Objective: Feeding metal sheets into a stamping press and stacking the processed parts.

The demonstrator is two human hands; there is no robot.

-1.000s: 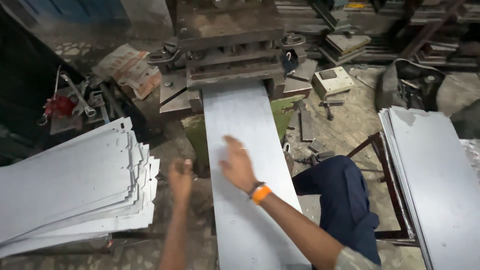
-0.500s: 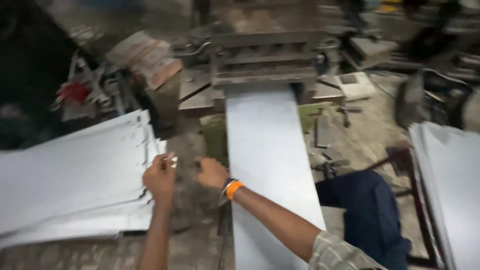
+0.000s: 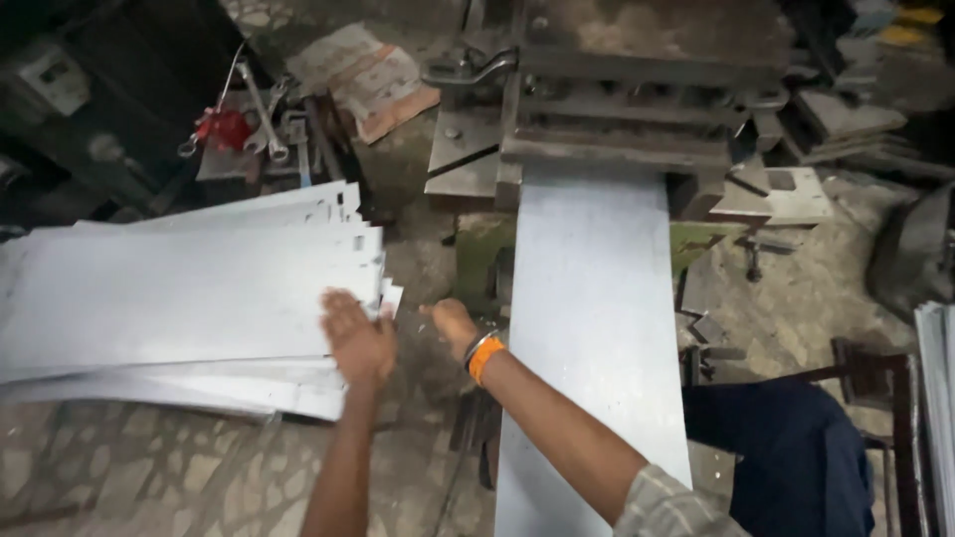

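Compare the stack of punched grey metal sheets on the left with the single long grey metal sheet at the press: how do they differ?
The stack of punched grey metal sheets holds many fanned-out layers; the single long grey metal sheet lies alone. The stack rests low near the floor and runs sideways; the single sheet runs lengthwise into the dark metal press. The stack's sheets show cut-out holes near their ends; the single sheet looks plain. The left hand is over the stack's edge; the right hand is beside the single sheet. Both are flat, grey metal.
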